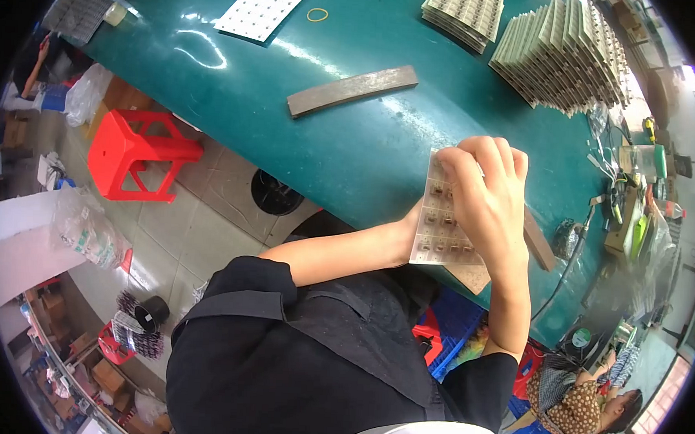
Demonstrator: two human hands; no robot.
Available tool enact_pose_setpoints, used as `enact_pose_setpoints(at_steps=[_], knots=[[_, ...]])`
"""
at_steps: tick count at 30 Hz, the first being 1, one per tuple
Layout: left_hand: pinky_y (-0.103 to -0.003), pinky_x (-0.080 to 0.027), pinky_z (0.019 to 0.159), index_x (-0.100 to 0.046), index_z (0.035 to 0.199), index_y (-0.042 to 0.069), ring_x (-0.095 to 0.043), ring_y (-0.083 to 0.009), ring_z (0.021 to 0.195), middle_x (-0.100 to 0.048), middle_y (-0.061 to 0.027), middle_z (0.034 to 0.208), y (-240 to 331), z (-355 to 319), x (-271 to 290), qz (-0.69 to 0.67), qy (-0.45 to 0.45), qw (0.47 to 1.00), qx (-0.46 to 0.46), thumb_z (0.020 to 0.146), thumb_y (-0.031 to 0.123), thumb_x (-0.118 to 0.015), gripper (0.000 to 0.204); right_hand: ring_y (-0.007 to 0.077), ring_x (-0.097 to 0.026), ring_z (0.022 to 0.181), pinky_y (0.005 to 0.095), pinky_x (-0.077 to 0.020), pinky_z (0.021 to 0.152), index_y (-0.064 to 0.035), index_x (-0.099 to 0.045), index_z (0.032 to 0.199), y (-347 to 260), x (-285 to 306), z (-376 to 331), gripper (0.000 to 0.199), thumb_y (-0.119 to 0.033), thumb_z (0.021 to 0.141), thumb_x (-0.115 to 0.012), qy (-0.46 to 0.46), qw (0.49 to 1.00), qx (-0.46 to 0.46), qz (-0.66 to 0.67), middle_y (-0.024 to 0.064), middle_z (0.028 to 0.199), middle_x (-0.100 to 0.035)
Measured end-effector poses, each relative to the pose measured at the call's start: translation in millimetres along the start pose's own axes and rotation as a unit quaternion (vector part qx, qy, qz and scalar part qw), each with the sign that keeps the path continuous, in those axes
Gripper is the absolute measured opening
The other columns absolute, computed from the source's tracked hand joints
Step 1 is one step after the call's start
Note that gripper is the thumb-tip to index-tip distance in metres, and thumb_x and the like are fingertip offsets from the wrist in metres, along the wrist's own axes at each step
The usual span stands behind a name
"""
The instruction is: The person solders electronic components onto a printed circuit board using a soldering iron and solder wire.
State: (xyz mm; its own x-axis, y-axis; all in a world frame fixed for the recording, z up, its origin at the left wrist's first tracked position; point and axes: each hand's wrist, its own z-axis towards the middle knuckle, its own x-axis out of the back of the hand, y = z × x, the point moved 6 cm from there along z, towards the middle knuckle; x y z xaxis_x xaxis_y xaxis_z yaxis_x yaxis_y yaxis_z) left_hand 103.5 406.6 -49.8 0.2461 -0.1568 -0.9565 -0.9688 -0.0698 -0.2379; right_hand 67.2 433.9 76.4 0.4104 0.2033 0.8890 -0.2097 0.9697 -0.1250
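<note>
A pale circuit board panel point(434, 223) with rows of small dark components is tilted up over the near edge of the green table. My left hand point(412, 230) grips it from the left and behind, its fingers mostly hidden by the panel. Across the panel's face reaches my right hand point(490, 197), fingers curled and closed, fingertips near the panel's upper end. Whether a small part or tool sits in those fingers is hidden. A dark flat bar point(539, 241) lies just right of my right hand, and a brown board corner point(470, 278) shows below the panel.
Another grey-brown bar point(354, 90) lies mid-table. Farther back are a white panel sheet point(266, 7), a yellow rubber band point(317, 15) and two stacks of panels point(560, 59). Cables and tools point(620, 184) crowd the right side. A red stool point(138, 155) stands left; a co-worker point(582, 398) sits lower right.
</note>
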Motion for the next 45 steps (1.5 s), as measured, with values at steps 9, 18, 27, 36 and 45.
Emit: enact_pose_setpoints(at_steps=[9, 18, 27, 36, 45], knots=[[-0.045, -0.05, 0.099, -0.051, 0.132, 0.013, -0.061, -0.0277, 0.114, -0.06, -0.0099, 0.127, -4.2, 3.8, 11.4, 0.007, -0.048, 0.998, 0.03, 0.098, 0.058, -0.043, 0.058, 0.0257, -0.056, 0.084, 0.0373, -0.04, 0.079, -0.0088, -0.064, 0.091, -3.2, 3.8, 1.0, 0.016, -0.004, 0.076, -0.069, -0.002, 1.0, -0.01, 0.007, 0.0054, 0.086, -0.057], [-0.041, -0.049, 0.101, -0.047, 0.139, 0.014, -0.059, -0.0224, 0.118, -0.057, -0.0077, 0.134, -1.9, 29.1, 12.8, -0.019, -0.13, 0.991, 0.023, 0.097, 0.057, -0.047, 0.06, 0.0276, -0.055, 0.088, 0.0378, -0.0396, 0.083, -0.0061, -0.064, 0.095, -3.8, 5.5, 2.1, 0.016, -0.002, 0.08, -0.066, -0.019, 0.998, -0.025, 0.062, 0.0087, 0.09, -0.057], [-0.041, -0.052, 0.095, -0.058, 0.12, 0.008, -0.064, -0.0242, 0.109, -0.066, -0.0109, 0.12, -3.2, 17.1, -2.5, -0.044, -0.147, 0.987, 0.036, 0.099, 0.047, -0.05, 0.045, 0.0263, -0.055, 0.086, 0.0377, -0.039, 0.081, -0.0075, -0.064, 0.091, -5.9, 7.9, 5.3, 0.011, -0.003, 0.081, -0.067, -0.018, 0.998, -0.018, 0.06, 0.0067, 0.088, -0.058], [-0.042, -0.052, 0.096, -0.059, 0.12, 0.008, -0.064, -0.0248, 0.109, -0.065, -0.0115, 0.12, -2.6, 17.4, 4.8, -0.027, -0.128, 0.991, 0.025, 0.099, 0.046, -0.05, 0.044, 0.0261, -0.055, 0.088, 0.0377, -0.0389, 0.083, -0.0067, -0.064, 0.094, -6.2, 9.0, 4.2, 0.013, -0.001, 0.083, -0.066, -0.015, 0.998, -0.012, 0.062, 0.0073, 0.09, -0.058], [-0.05, -0.045, 0.105, -0.051, 0.137, 0.012, -0.058, -0.0312, 0.12, -0.059, -0.011, 0.135, -3.6, 5.4, 7.5, -0.015, 0.018, 0.999, 0.028, 0.097, 0.055, -0.046, 0.059, 0.029, -0.056, 0.093, 0.039, -0.0382, 0.086, -0.0059, -0.064, 0.095, -3.4, 9.5, 4.9, 0.013, -0.002, 0.082, -0.064, -0.025, 0.996, -0.031, 0.079, 0.0095, 0.091, -0.059]])
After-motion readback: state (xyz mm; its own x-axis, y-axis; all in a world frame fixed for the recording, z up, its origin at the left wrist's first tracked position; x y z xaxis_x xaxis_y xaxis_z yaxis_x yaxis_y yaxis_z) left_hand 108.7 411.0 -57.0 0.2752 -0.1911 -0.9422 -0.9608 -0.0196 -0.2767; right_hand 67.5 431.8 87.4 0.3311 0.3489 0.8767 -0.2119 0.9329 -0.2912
